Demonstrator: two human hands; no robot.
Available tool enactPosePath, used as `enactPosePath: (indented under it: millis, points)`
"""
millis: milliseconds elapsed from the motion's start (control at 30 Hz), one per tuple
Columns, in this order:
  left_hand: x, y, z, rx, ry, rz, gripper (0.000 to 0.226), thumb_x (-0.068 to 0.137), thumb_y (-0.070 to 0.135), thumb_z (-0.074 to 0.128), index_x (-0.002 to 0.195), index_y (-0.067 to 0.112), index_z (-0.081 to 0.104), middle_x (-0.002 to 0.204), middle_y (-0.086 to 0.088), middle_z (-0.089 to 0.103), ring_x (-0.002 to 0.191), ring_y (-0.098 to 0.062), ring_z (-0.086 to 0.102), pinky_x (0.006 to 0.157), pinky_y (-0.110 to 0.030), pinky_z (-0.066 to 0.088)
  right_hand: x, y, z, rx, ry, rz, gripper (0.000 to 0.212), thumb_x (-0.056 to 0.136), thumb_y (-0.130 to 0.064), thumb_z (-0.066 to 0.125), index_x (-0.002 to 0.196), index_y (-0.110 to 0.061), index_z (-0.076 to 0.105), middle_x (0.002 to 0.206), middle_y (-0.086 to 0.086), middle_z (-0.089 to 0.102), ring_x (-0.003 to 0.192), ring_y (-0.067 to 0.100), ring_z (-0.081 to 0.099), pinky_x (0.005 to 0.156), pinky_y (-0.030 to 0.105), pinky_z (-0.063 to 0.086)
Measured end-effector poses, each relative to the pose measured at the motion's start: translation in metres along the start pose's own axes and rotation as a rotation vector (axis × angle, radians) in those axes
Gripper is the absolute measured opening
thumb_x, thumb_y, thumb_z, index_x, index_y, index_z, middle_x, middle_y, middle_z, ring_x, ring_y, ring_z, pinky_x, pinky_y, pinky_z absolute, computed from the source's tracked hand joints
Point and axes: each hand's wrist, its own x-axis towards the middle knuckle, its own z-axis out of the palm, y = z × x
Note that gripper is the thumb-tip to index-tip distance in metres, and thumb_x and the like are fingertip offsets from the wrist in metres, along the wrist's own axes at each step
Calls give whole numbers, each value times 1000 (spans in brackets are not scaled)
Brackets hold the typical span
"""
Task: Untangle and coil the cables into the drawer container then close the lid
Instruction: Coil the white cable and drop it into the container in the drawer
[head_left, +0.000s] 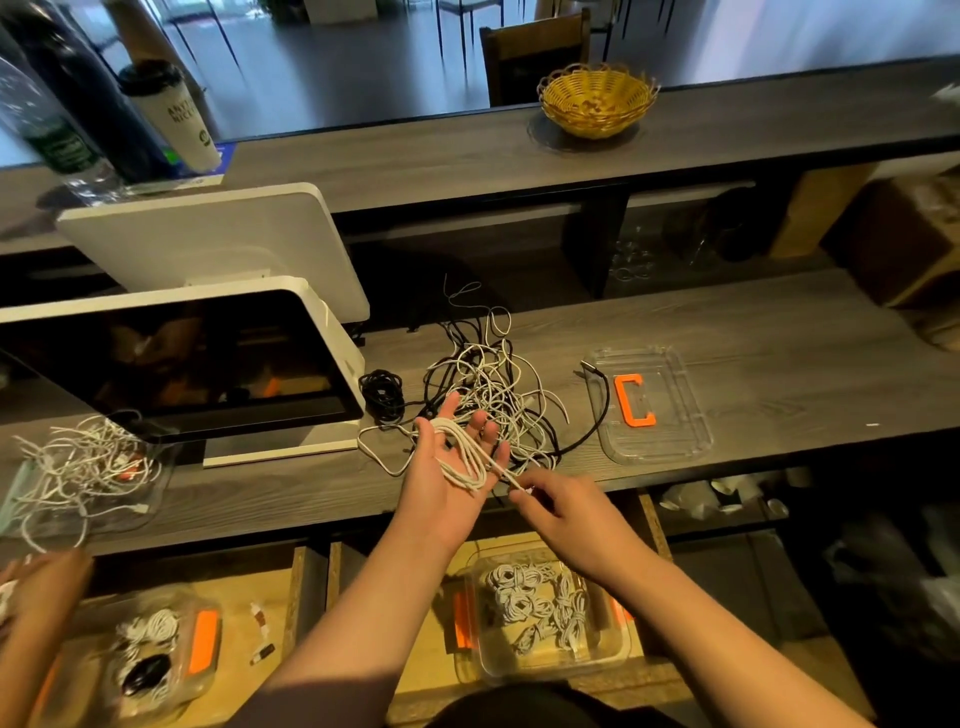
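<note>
My left hand is held palm up with straight fingers over the counter edge, and a white cable is looped several times round it. My right hand pinches the free end of that cable just right of the palm. Behind the hands lies a tangle of white and black cables. A coiled black cable rests beside it. The clear lid with an orange clip lies on the counter to the right. Below, in the open drawer, a clear container holds several coiled white cables.
A white touchscreen terminal stands at the left. Another person's hand works at the far left near a second cable pile and a second container. A wicker basket sits on the upper shelf.
</note>
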Motion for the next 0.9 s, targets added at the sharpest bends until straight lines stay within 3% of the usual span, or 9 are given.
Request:
enactPosePath:
  millis: [100,167,233,300,467,533,600,700,900]
  points:
    - [4,0,3,-42,42,21,49,105,52,32,135,25,59,86,-4,66,75,-14,60,77,-32,51,-2,-7,5,-34,1,-32,23,99,-33,55,116,-22,66,85,-6,68,73,10,58,65,30,42]
    - [8,2,4,-38,59,31,49,105,53,33,137,25,57,77,0,57,63,-9,46,56,-23,39,-2,-10,7,-49,-17,-30,25,99,-35,54,118,-22,64,84,-5,67,76,13,60,67,29,43]
    - [12,6,5,-27,81,61,49,105,54,32,135,25,57,70,3,48,57,-7,35,48,-21,29,-2,-12,9,-71,-57,-29,25,100,-37,52,118,-22,62,81,-3,69,76,15,64,72,32,51]
    - [15,10,4,-16,95,101,50,104,55,32,133,24,59,68,4,43,56,-7,31,47,-21,27,-3,-12,12,-107,-78,-49,26,101,-37,49,120,-24,59,80,-1,70,76,18,66,74,38,54]
    - [22,21,-2,57,122,187,48,105,55,31,131,26,60,68,4,44,55,-7,32,52,-22,25,-10,-16,19,-152,-107,-70,43,102,-39,47,144,-30,42,94,1,72,85,20,66,78,35,51]
    - [23,21,-4,120,139,219,48,105,55,31,130,27,60,68,5,44,55,-6,32,52,-22,24,-9,-17,19,-169,-109,-69,32,101,-41,46,128,-28,55,91,0,71,85,20,65,76,34,50]
    - [22,19,-5,189,153,250,49,104,56,31,130,27,61,68,5,44,56,-6,31,54,-23,22,-7,-16,17,-206,-109,-84,29,101,-46,44,98,-25,64,77,-4,64,78,18,59,81,33,46]
    - [23,20,-7,306,162,281,49,104,56,29,129,28,62,67,6,44,56,-5,30,56,-24,20,-7,-13,16,-277,-100,-131,36,99,-48,41,74,-27,56,66,-10,50,76,11,46,97,28,34]
    - [27,24,-11,778,157,412,44,105,53,27,124,35,63,68,6,40,58,-5,30,56,-23,26,-11,-16,15,-183,-139,-92,22,104,-35,39,104,-21,56,101,-3,58,91,18,56,74,32,41]
